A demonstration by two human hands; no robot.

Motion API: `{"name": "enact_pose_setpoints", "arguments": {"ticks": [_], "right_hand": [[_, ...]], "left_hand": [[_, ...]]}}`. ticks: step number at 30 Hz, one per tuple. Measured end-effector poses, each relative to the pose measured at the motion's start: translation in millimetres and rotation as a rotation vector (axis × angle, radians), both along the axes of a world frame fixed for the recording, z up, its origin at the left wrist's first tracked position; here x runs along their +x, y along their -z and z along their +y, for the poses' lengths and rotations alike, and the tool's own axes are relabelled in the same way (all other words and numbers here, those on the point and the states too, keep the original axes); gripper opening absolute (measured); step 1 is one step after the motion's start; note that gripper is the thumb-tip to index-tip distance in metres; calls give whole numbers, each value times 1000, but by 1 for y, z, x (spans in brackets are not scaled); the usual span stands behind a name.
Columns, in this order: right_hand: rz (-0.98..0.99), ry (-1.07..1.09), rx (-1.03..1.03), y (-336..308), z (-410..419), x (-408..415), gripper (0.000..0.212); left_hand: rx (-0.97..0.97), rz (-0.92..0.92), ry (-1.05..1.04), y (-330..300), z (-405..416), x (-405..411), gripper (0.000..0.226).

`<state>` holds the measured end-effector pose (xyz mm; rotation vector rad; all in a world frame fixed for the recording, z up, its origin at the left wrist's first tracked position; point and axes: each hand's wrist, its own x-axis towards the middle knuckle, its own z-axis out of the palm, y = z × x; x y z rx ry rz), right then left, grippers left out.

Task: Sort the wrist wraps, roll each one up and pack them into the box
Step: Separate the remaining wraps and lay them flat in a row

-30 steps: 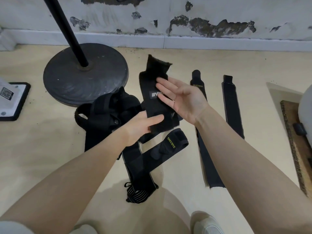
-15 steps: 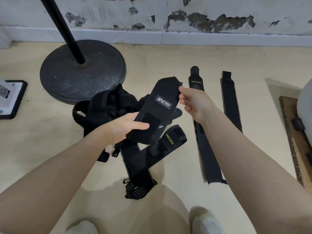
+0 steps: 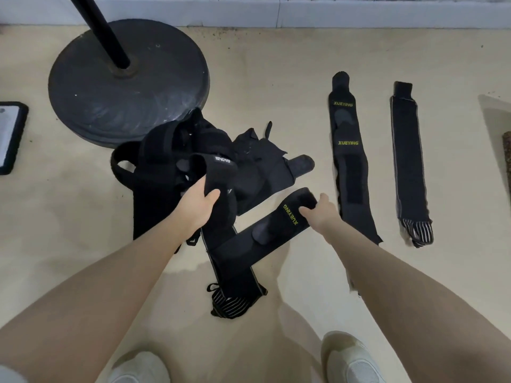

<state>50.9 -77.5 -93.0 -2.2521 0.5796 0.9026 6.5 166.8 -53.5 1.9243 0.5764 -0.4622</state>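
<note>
A big round stand base (image 3: pixel 127 87) is seen on the floor (image 3: pixel 271 78). A pile of black wraps (image 3: pixel 193 150) lies beside it. Two long wraps (image 3: pixel 351 156) are laid flat at the right. One wrap (image 3: pixel 218 172) is held by the left hand (image 3: pixel 197 204), fingers curled round it. A yellow-lettered wrap (image 3: pixel 276 228) is pinched at its end by the right hand (image 3: pixel 320 214).

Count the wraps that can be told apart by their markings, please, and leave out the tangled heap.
Yellow-lettered wraps: 2, the flat wrap and the diagonal wrap gripped by the right hand
Striped-end wraps: 2, the far-right wrap and the near wrap
White-label wrap: 1, held by the left hand
Total: 5
</note>
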Motion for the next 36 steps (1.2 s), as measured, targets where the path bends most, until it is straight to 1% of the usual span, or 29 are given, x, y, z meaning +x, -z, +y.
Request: {"name": "enact_pose_setpoints", "arguments": {"ticks": [1, 3, 5, 6, 7, 8, 10, 11, 13, 14, 15, 16, 18, 19, 20, 21, 23, 24, 25, 26, 27, 28, 29, 30, 31, 32, 33, 35, 36], "right_hand": [[33, 103, 28, 7, 1, -2, 63], [79, 285, 138, 18, 7, -4, 60], [34, 362, 254, 24, 16, -4, 45], [-25, 345, 273, 22, 20, -3, 34], [-95, 314, 257, 18, 22, -1, 27], [-177, 292, 216, 14, 21, 1, 25], [-337, 299, 84, 6, 11, 4, 31], [-367, 326, 4, 4, 5, 7, 35], [-280, 342, -170, 7, -1, 13, 47], [-221, 273, -253, 6, 3, 14, 56], [-227, 143, -318, 5, 12, 13, 65], [-321, -29, -347, 4, 24, 12, 67], [-579, -366, -286, 7, 51, 9, 58], [-634, -456, -267, 7, 65, 6, 51], [-624, -495, -248, 5, 79, 3, 43], [-571, -502, -232, 6, 91, 1, 38], [-483, -505, -251, 8, 113, -1, 47], [-396, -477, -234, 9, 123, -2, 54], [-276, -361, -157, 13, 131, -2, 58], [-135, -149, -29, 16, 137, 0, 62], [-27, 121, 125, 17, 142, 3, 67], [57, 374, 273, 15, 145, 4, 69], [105, 551, 396, 13, 145, 4, 64], [111, 644, 479, 11, 143, 4, 54], [92, 684, 548, 8, 139, 5, 42], [54, 689, 623, 0, 134, 6, 36], [11, 691, 715, -8, 126, 7, 35], [-47, 718, 863, -24, 104, 11, 23], [-46, 756, 924, -31, 93, 13, 22]], "left_hand": [[3, 2, 20, 3, 2, 1, 42], [-3, 13, 73, 7, 6, 1, 43], [-20, 31, 103, 10, 11, 0, 43], [-29, 47, 103, 11, 15, -1, 43], [-36, 70, 100, 13, 20, -3, 42], [-37, 105, 102, 15, 26, -5, 42], [-32, 196, 139, 16, 42, -9, 41], [-32, 240, 165, 17, 50, -11, 40], [-69, 312, 176, 16, 64, -12, 38], [-116, 330, 161, 15, 68, -11, 35], [-181, 328, 132, 14, 71, -9, 31], [-241, 319, 92, 13, 72, -5, 28], [-324, 294, -2, 13, 70, 5, 22], [-339, 291, -62, 16, 69, 10, 25], [-342, 292, -111, 18, 66, 15, 28], [-339, 287, -149, 20, 64, 18, 29], [-352, 277, -214, 22, 59, 22, 26], [-367, 282, -247, 24, 57, 22, 22], [-383, 284, -275, 25, 55, 20, 16], [-407, 282, -289, 25, 53, 18, 8], [-438, 271, -296, 25, 51, 15, 4], [-469, 260, -299, 25, 50, 12, 7], [-491, 247, -301, 25, 49, 9, 9], [-505, 229, -309, 25, 49, 5, 10], [-514, 210, -321, 25, 49, 2, 10], [-510, 195, -331, 26, 50, -2, 11], [-489, 179, -341, 27, 51, -4, 13], [-378, 156, -385, 31, 53, -7, 15], [-298, 149, -408, 32, 55, -9, 14]]}}
